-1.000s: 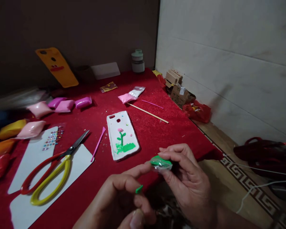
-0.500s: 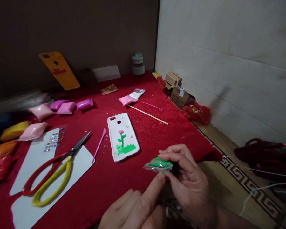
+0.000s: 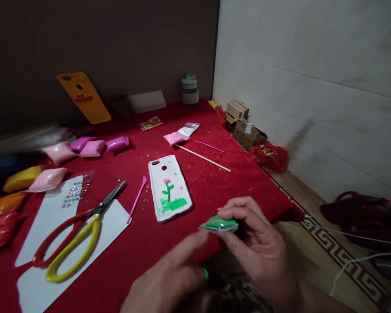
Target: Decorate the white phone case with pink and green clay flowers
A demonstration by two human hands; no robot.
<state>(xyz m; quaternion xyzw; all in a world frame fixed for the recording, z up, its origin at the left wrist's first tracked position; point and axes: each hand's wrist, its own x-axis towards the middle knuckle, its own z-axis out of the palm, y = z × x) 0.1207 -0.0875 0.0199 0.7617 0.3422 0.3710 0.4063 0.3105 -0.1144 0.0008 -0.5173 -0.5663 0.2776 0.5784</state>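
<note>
My right hand (image 3: 259,245) is closed on a small clear packet of green clay (image 3: 220,223), pinched between thumb and fingers over the table's front edge. My left hand (image 3: 169,276), partly smeared by motion, is left of the packet. Its index finger points out while the other fingers curl in, and a bit of green clay (image 3: 206,274) shows at their tips. Beyond the hands lies a white phone case (image 3: 179,187) decorated with a pink clay flower, a green stem and green clay grass.
Red-and-yellow-handled scissors (image 3: 94,213) lie on white sheets (image 3: 71,278) at left, beside a pink plastic tool (image 3: 137,199). Several clay packets (image 3: 59,153) line the left side. A wooden stick (image 3: 203,158) lies behind the case; a lidded jar (image 3: 189,90) stands farther back.
My left hand has drawn back left and down from the packet, with a bit of green clay now showing at its curled fingers. My right hand still holds the packet.
</note>
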